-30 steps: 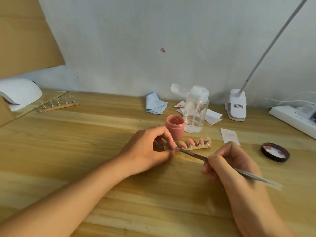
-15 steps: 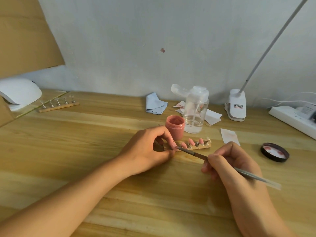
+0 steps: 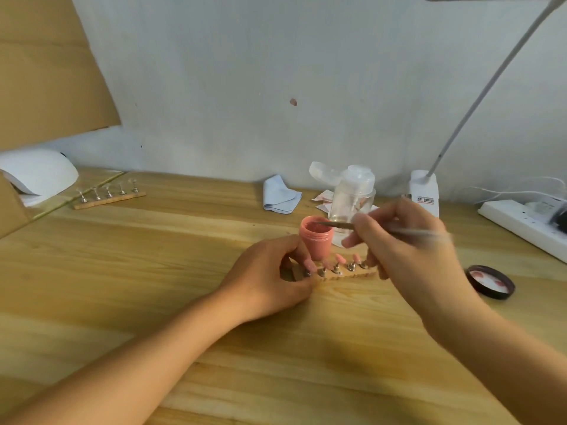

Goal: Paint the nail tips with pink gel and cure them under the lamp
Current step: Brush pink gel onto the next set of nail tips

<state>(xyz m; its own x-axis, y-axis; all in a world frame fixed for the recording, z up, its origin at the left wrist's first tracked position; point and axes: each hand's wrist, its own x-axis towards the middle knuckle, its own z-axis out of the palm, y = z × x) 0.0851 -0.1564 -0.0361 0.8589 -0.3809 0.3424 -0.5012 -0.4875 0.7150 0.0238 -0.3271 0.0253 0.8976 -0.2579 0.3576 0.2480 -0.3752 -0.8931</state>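
A wooden strip (image 3: 352, 275) with several pink nail tips (image 3: 340, 259) on metal stands lies mid-table. My left hand (image 3: 270, 277) pinches the strip's left end between thumb and fingers. Just behind it stands an open pink gel jar (image 3: 316, 242). My right hand (image 3: 408, 246) grips a thin brush (image 3: 340, 224) above the strip, and the brush tip reaches into the jar's mouth. A white curing lamp (image 3: 36, 176) sits at the far left.
A second wooden strip of clear tips (image 3: 109, 199) lies by the curing lamp. A clear pump bottle (image 3: 352, 196), a blue cloth (image 3: 280, 194) and paper wipes stand behind the jar. The jar's black lid (image 3: 490, 282) lies right, below a white power strip (image 3: 521, 223) and desk lamp base (image 3: 425, 193).
My right hand lifted the brush off the nail tips and swung it up and back to the gel jar. My left hand stays on the strip. The camera tilted down slightly.
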